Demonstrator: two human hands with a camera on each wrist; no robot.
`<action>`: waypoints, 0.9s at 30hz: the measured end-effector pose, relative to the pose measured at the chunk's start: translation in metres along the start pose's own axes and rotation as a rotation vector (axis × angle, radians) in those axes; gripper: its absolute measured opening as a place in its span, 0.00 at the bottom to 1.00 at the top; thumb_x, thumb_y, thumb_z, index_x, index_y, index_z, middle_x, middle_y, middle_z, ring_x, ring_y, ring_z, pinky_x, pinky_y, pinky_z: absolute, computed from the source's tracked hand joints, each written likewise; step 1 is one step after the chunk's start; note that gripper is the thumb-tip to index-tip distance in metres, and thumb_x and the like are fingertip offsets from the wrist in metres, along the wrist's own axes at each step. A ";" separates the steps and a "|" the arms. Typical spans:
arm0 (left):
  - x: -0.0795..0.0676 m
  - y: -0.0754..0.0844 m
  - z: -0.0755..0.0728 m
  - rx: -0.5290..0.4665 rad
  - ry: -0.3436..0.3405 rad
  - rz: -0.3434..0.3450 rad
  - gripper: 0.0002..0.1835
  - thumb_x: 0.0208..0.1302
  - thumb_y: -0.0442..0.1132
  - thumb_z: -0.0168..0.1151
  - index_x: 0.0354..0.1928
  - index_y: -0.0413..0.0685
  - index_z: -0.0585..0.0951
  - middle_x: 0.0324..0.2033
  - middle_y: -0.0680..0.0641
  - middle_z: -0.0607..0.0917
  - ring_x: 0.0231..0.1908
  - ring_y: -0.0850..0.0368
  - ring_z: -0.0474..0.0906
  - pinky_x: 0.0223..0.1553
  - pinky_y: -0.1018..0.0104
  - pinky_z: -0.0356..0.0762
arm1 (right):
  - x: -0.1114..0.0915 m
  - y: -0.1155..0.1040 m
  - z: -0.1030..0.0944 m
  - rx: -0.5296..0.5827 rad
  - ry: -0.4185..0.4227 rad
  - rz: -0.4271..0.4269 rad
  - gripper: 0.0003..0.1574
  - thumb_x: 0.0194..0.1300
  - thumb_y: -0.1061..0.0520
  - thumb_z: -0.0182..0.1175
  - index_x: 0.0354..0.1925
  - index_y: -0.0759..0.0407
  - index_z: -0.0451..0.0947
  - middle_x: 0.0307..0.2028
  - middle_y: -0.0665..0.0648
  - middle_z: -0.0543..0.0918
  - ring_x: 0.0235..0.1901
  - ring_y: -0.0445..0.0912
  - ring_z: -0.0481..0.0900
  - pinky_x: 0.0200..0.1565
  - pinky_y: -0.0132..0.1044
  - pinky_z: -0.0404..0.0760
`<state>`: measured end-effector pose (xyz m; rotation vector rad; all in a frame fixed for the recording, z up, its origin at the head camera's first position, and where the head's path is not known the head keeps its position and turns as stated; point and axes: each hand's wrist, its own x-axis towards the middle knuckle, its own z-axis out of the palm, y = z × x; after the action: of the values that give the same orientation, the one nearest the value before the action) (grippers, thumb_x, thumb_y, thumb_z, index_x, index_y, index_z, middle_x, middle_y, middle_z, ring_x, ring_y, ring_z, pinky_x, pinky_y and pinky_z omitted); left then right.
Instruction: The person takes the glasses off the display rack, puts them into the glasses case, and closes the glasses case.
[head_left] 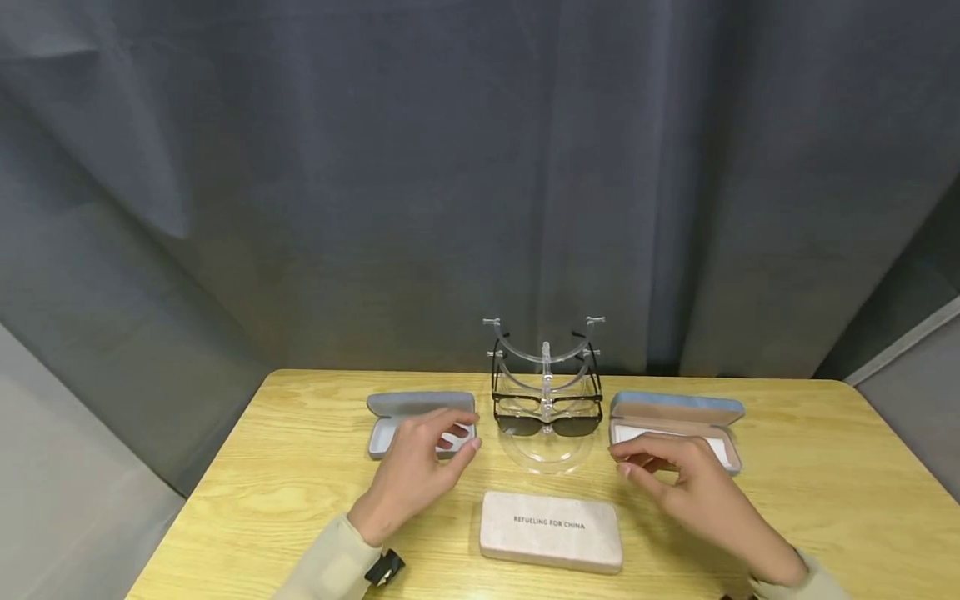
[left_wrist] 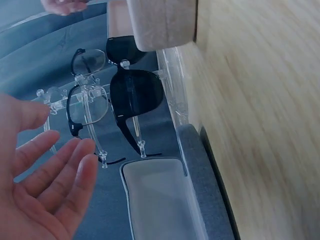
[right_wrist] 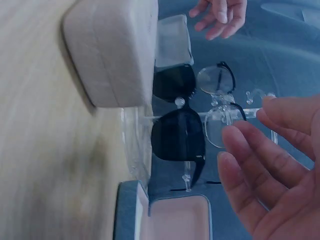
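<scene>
My left hand (head_left: 420, 462) is held over the front of an open grey glasses case (head_left: 420, 403), its fingers loosely bent and holding nothing. On the other side, my right hand (head_left: 693, 487) hovers in front of an open blue glasses case (head_left: 675, 406) with a white lining piece, also holding nothing. Between them stands a clear display stand (head_left: 547, 371). It carries dark sunglasses (head_left: 576, 427) low down and black-framed eyeglasses (head_left: 517, 398) just above. Both wrist views show the palms with fingers apart from the sunglasses (left_wrist: 135, 95).
A closed pale case (head_left: 551, 542) printed "REFUELING FOR CHINA" lies between my forearms, near the front of the wooden table (head_left: 262, 517). The stand's upper arms are bare. Behind the table hangs a dark grey curtain (head_left: 450, 183).
</scene>
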<state>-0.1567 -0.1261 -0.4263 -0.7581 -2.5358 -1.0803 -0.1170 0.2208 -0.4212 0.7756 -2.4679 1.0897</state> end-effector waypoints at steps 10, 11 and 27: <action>0.011 -0.007 0.003 0.095 0.064 0.074 0.14 0.67 0.37 0.70 0.54 0.49 0.87 0.48 0.49 0.92 0.42 0.59 0.90 0.40 0.70 0.89 | 0.017 0.009 -0.006 -0.312 0.180 -0.134 0.22 0.50 0.70 0.76 0.43 0.53 0.90 0.46 0.57 0.93 0.32 0.40 0.88 0.31 0.23 0.82; 0.013 -0.008 0.003 0.104 0.074 0.080 0.14 0.67 0.37 0.71 0.54 0.49 0.87 0.48 0.49 0.92 0.41 0.60 0.90 0.40 0.70 0.89 | 0.018 0.010 -0.005 -0.340 0.193 -0.145 0.22 0.50 0.69 0.76 0.44 0.53 0.90 0.46 0.56 0.93 0.32 0.41 0.88 0.29 0.23 0.81; 0.032 -0.017 0.015 0.209 0.128 0.131 0.15 0.66 0.38 0.73 0.54 0.53 0.87 0.46 0.54 0.92 0.38 0.64 0.89 0.39 0.68 0.88 | 0.033 0.023 0.009 -0.378 0.236 -0.127 0.27 0.48 0.74 0.76 0.49 0.60 0.88 0.33 0.50 0.90 0.27 0.42 0.87 0.28 0.36 0.87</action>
<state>-0.1934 -0.1136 -0.4322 -0.7603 -2.4061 -0.7806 -0.1576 0.2160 -0.4243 0.6347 -2.2889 0.6035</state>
